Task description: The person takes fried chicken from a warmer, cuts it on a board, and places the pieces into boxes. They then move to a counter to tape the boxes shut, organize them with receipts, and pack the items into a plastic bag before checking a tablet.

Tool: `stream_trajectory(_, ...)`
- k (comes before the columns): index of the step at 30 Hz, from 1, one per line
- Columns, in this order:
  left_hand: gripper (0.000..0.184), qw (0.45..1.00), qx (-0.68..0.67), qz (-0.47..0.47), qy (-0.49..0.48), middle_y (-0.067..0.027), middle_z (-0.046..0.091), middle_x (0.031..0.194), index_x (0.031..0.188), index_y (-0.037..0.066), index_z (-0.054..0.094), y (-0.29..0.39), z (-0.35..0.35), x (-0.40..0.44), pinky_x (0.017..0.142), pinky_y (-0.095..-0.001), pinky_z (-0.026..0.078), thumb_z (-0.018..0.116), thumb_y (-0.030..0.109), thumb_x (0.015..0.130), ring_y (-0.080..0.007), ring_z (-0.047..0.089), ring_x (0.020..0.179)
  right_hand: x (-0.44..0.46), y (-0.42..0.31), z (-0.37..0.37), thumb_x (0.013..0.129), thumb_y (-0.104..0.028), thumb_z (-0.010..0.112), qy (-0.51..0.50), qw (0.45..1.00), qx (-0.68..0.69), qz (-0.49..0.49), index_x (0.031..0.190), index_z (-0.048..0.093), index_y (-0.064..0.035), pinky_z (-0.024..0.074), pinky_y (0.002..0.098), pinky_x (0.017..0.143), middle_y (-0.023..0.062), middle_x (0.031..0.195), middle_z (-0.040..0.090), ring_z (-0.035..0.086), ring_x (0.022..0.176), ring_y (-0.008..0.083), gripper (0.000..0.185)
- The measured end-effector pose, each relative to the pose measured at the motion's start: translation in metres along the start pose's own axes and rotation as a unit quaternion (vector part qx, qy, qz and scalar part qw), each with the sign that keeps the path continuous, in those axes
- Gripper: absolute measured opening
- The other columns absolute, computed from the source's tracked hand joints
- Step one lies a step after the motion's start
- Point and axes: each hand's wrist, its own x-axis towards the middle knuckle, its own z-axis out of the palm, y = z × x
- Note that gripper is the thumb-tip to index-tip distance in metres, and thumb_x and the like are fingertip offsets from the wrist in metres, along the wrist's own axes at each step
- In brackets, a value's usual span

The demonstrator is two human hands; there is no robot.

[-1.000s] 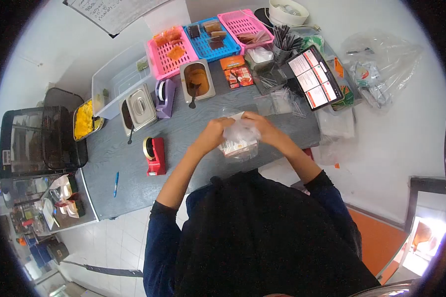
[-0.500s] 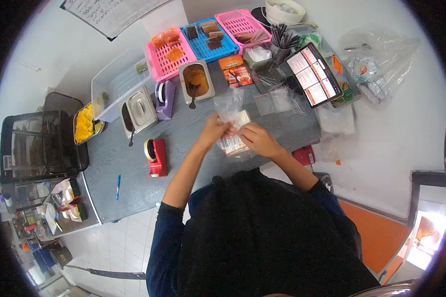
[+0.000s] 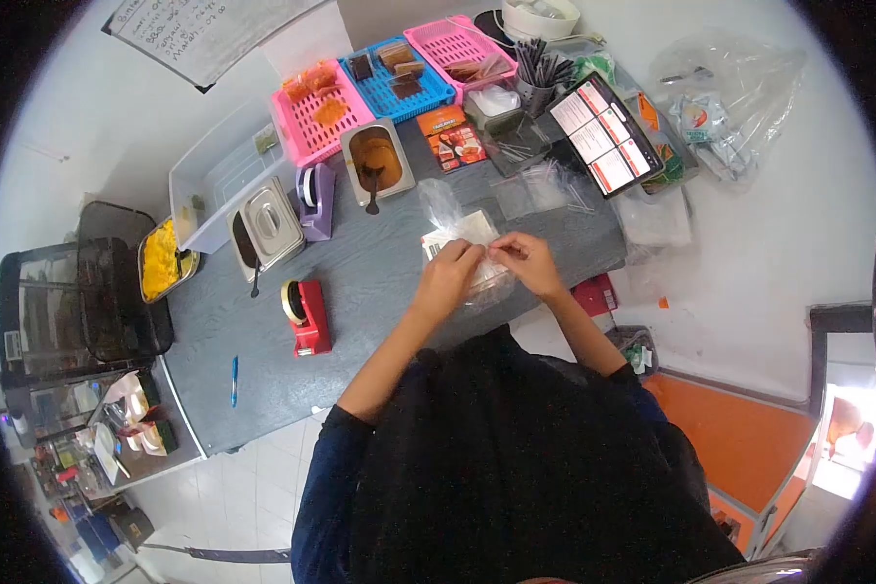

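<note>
A clear plastic bag (image 3: 442,202) lies at the table's near edge, its loose end sticking up and away from me. Under or inside the bag sits a pale flat box (image 3: 475,226) with print on it; I cannot tell which. My left hand (image 3: 451,274) is closed in a pinch on the plastic over the box. Just to its right, my right hand (image 3: 528,261) also pinches, with thumb and forefinger on the plastic. The fingertips of both hands are close together. The exact piece between them is too small to make out.
A red tape dispenser (image 3: 309,318) and a blue pen (image 3: 234,381) lie to the left. Farther back stand a purple tape dispenser (image 3: 315,202), a steel sauce pan (image 3: 378,161), and a tablet (image 3: 607,134). Small plastic bags (image 3: 545,188) lie beyond my right hand.
My hands have moved down and slightly right over the box, and the left hand now lies flatter across the bag. The bag's loose end has come away from my fingers. The view has shifted slightly.
</note>
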Motion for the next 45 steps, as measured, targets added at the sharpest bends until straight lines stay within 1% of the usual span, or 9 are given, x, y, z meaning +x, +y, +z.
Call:
stream_trajectory(11, 0.016, 0.986, -0.133, -0.097, -0.016, -0.0141, 0.057, 0.081, 0.089, 0.004, 0.062, -0.009, -0.003, 0.009, 0.065, -0.0353, 0.047, 0.066, 0.013, 0.077, -0.03, 0.059, 0.071, 0.011, -0.014, -0.004, 0.08, -0.007, 0.066, -0.063, 0.988, -0.123, -0.063, 0.095, 0.066, 0.0005, 0.0452, 0.0215, 0.066, 0.0055, 0.09, 0.064, 0.058, 0.079, 0.0105, 0.017)
stream_trajectory(17, 0.02, 0.977, 0.086, -0.191, -0.047, -0.0115, 0.055, 0.082, 0.083, 0.008, 0.06, -0.007, -0.001, 0.022, 0.065, -0.0371, 0.047, 0.066, 0.024, 0.073, -0.0295, 0.058, 0.072, 0.004, 0.004, -0.003, 0.084, -0.006, 0.061, 0.027, 0.998, -0.038, -0.045, 0.097, 0.062, -0.0038, 0.0388, 0.019, 0.058, -0.0006, 0.086, 0.06, 0.049, 0.07, 0.0041, 0.013)
stream_trajectory(20, 0.017, 0.987, 0.047, -0.153, -0.008, -0.0122, 0.052, 0.083, 0.086, 0.007, 0.058, -0.012, 0.001, 0.016, 0.062, -0.0352, 0.046, 0.066, 0.015, 0.073, -0.0265, 0.056, 0.07, -0.001, 0.016, -0.008, 0.084, -0.009, 0.062, 0.042, 0.999, -0.025, -0.001, 0.091, 0.061, -0.005, 0.0385, 0.0189, 0.058, -0.0024, 0.086, 0.058, 0.046, 0.066, 0.0035, 0.008)
stream_trajectory(24, 0.028, 0.935, -0.061, -0.258, 0.237, -0.0109, 0.044, 0.086, 0.092, 0.003, 0.046, -0.001, -0.027, -0.083, 0.065, -0.0331, 0.045, 0.062, 0.003, 0.069, -0.0226, 0.049, 0.073, -0.008, -0.029, -0.006, 0.083, -0.007, 0.062, 0.176, 0.963, -0.189, -0.073, 0.091, 0.061, -0.0054, 0.0404, 0.0211, 0.059, 0.0013, 0.086, 0.059, 0.047, 0.063, 0.0063, 0.008)
stream_trajectory(28, 0.042, 0.757, 0.013, -0.473, 0.451, -0.0085, 0.041, 0.09, 0.106, 0.003, 0.037, -0.059, -0.058, -0.261, 0.072, -0.0322, 0.042, 0.06, -0.001, 0.07, -0.0176, 0.046, 0.08, -0.021, -0.065, 0.06, 0.084, -0.007, 0.061, 0.184, 0.942, -0.206, -0.193, 0.093, 0.06, -0.0044, 0.0431, 0.0231, 0.063, 0.0031, 0.088, 0.06, 0.053, 0.068, 0.01, 0.01)
stream_trajectory(33, 0.053, 0.926, -0.021, -0.321, 0.197, -0.0165, 0.052, 0.105, 0.125, 0.005, 0.047, -0.128, -0.127, -0.295, 0.084, -0.0348, 0.043, 0.069, 0.014, 0.078, -0.0264, 0.053, 0.101, -0.034, -0.003, 0.221, 0.086, -0.021, 0.062, -0.172, 0.977, 0.045, 0.116, 0.107, 0.059, -0.0069, 0.0464, 0.0275, 0.061, 0.0035, 0.091, 0.059, 0.057, 0.067, 0.0147, 0.025)
stream_trajectory(38, 0.039, 0.966, 0.004, -0.249, 0.066, -0.0159, 0.051, 0.101, 0.118, 0.009, 0.054, -0.111, -0.134, -0.273, 0.081, -0.0372, 0.045, 0.065, 0.014, 0.081, -0.0313, 0.054, 0.091, -0.034, 0.091, 0.31, 0.082, -0.032, 0.065, -0.089, 0.982, -0.148, -0.082, 0.098, 0.065, -0.0057, 0.047, 0.0304, 0.062, 0.0059, 0.079, 0.065, 0.06, 0.066, 0.0172, 0.03)
stream_trajectory(41, 0.039, 0.971, 0.007, -0.229, 0.071, -0.0152, 0.051, 0.101, 0.116, 0.009, 0.055, -0.11, -0.136, -0.264, 0.08, -0.0376, 0.045, 0.066, 0.017, 0.08, -0.0316, 0.055, 0.09, -0.02, 0.07, 0.308, 0.083, -0.028, 0.064, -0.123, 0.978, -0.145, 0.087, 0.09, 0.068, -0.0024, 0.0464, 0.0285, 0.065, 0.0051, 0.076, 0.067, 0.061, 0.071, 0.0137, 0.027)
stream_trajectory(45, 0.039, 0.971, 0.001, -0.23, 0.061, -0.0143, 0.052, 0.102, 0.115, 0.01, 0.056, -0.113, -0.143, -0.263, 0.081, -0.0369, 0.045, 0.068, 0.018, 0.079, -0.0301, 0.054, 0.096, -0.026, 0.062, 0.291, 0.085, -0.027, 0.062, -0.154, 0.981, -0.016, 0.115, 0.088, 0.068, -0.0006, 0.0453, 0.0258, 0.066, 0.0037, 0.08, 0.068, 0.059, 0.073, 0.0094, 0.027)
